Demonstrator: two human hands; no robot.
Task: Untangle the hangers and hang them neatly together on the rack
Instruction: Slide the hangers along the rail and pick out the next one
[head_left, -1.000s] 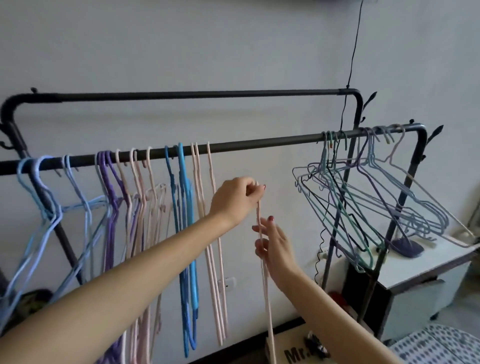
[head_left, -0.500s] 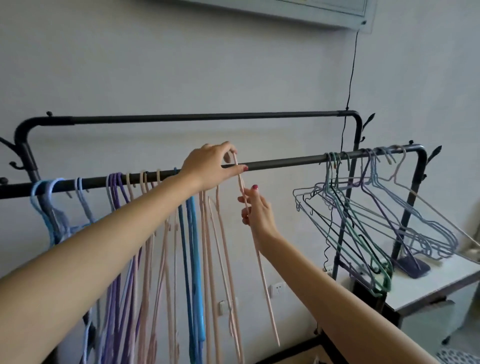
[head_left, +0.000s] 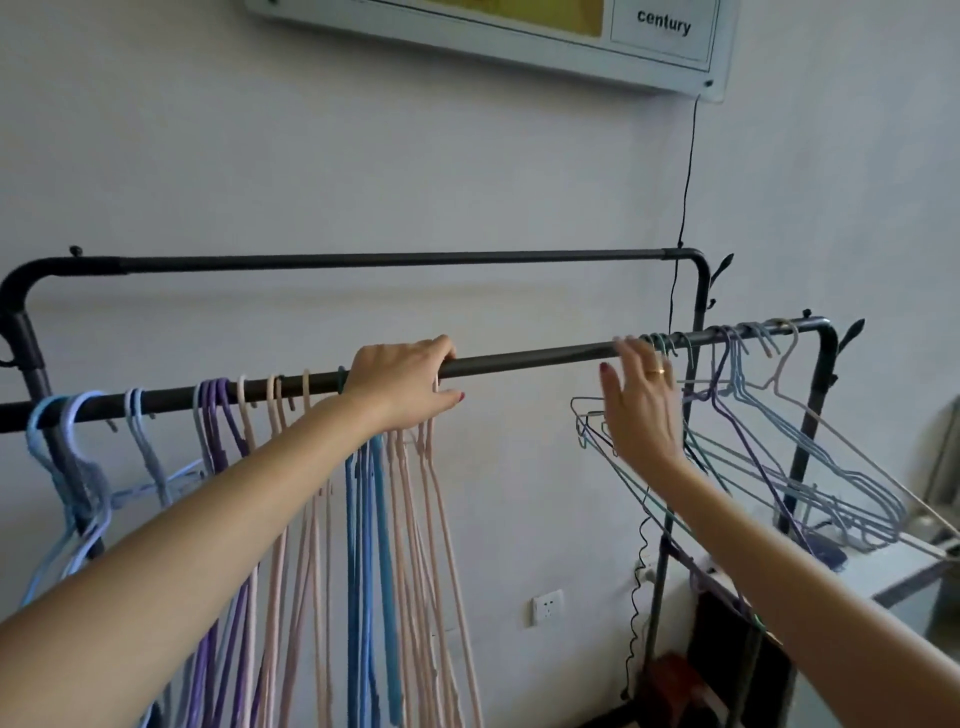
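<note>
Left hand (head_left: 402, 384) curled over smooth black rail (head_left: 530, 357), above thin pink hangers (head_left: 415, 499); right hand (head_left: 641, 410) spread before tangled wire hangers (head_left: 779, 467).

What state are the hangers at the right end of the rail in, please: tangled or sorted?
Tangled: the right-end hangers splay at crossing angles, frames interlocked, hooks bunched on the rail.

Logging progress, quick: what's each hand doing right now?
Left hand: curled over the front rail at the pink hangers.
Right hand: open, holding nothing.
</note>
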